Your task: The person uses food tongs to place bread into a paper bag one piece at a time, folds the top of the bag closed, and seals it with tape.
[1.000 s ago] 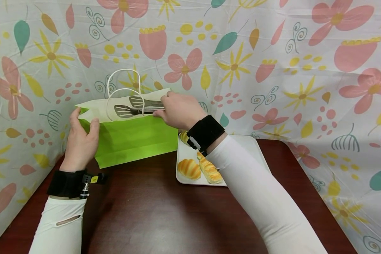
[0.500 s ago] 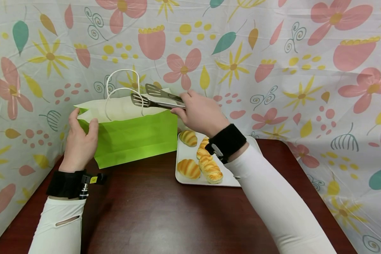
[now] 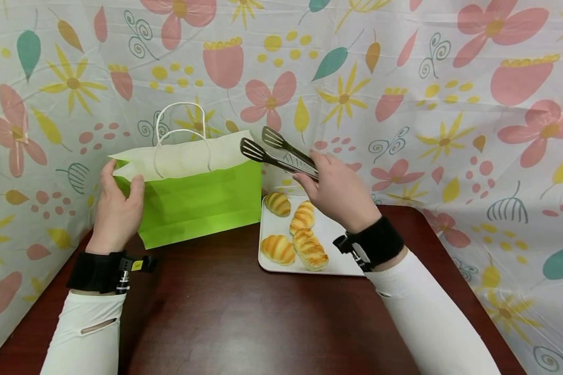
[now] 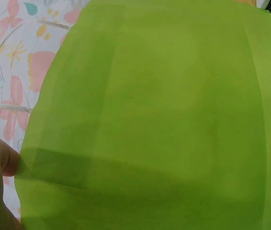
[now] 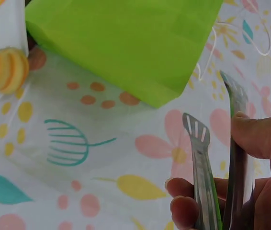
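Note:
A bright green paper bag point(image 3: 199, 200) stands on the table with its mouth open, showing a pale inside and two white handles. My left hand point(image 3: 118, 205) holds its left side near the top edge, thumb on the front face. In the left wrist view the bag's green face point(image 4: 164, 110) fills most of the picture. My right hand point(image 3: 340, 190) grips metal serving tongs point(image 3: 286, 159) with slotted ends, raised right of the bag. The tongs' ends stand apart with nothing between them. Below lies a white tray point(image 3: 340, 258) with bread rolls, including a striped one point(image 3: 278, 249).
A long twisted bread point(image 3: 310, 250), another similar roll point(image 3: 302, 216) and a second striped roll point(image 3: 278, 204) lie on the tray's left half. The dark wooden table point(image 3: 244, 317) backs onto a flower-patterned curtain point(image 3: 403, 104).
My right hand has drawn the tongs out of the bag's mouth and moved right, over the tray. More of the rolls shows now. My left hand stays at the bag.

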{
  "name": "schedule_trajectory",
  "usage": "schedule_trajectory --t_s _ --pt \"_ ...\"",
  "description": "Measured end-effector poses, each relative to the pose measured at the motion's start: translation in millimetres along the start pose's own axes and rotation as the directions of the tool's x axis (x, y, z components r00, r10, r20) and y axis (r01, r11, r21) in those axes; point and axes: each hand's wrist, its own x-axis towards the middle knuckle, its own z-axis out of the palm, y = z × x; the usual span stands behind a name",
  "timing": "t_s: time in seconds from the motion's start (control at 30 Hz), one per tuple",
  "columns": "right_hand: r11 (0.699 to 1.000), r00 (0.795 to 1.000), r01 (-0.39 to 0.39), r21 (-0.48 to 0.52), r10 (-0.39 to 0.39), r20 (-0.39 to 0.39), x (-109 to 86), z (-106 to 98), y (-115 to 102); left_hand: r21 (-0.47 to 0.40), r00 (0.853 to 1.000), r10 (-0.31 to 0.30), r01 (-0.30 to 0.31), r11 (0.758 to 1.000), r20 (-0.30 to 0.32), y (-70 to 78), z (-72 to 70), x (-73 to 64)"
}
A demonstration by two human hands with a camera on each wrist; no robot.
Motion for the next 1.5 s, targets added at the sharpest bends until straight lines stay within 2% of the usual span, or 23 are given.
schedule_trajectory --t_s 0.1,0.27,0.37,0.73,0.9,1.1,1.5 --pt "0.999 0.999 -0.047 0.008 0.047 -0.004 -14.4 0 11 -0.004 1.000 0.001 -0.001 1.000 0.000 0.0 -0.5 0.5" --pt "0.998 0.997 -0.059 -0.022 0.058 -0.059 -39.4 2 29 -0.002 1.000 -0.010 0.010 1.000 0.002 -0.3 -1.5 0.5" --pt "0.996 0.995 -0.082 -0.029 0.080 -0.066 -56.1 2 39 -0.001 1.000 -0.015 0.015 1.000 0.004 -0.6 -1.6 0.1" --pt "0.983 0.984 -0.174 -0.064 0.176 0.035 -121.2 17 70 -0.015 1.000 -0.005 0.005 1.000 -0.002 0.4 -0.8 0.9" --pt "0.977 0.976 -0.195 -0.085 0.202 0.081 -147.8 27 75 -0.012 1.000 -0.002 0.001 1.000 -0.006 0.5 -0.4 0.9" --pt "0.977 0.978 -0.174 -0.126 0.186 0.092 -174.7 38 75 -0.007 1.000 -0.003 0.003 1.000 0.006 0.6 0.1 0.2" --pt "0.965 0.953 -0.229 -0.126 0.248 0.176 -200.5 54 68 -0.003 1.000 -0.004 0.004 1.000 0.008 -0.8 0.8 0.3"
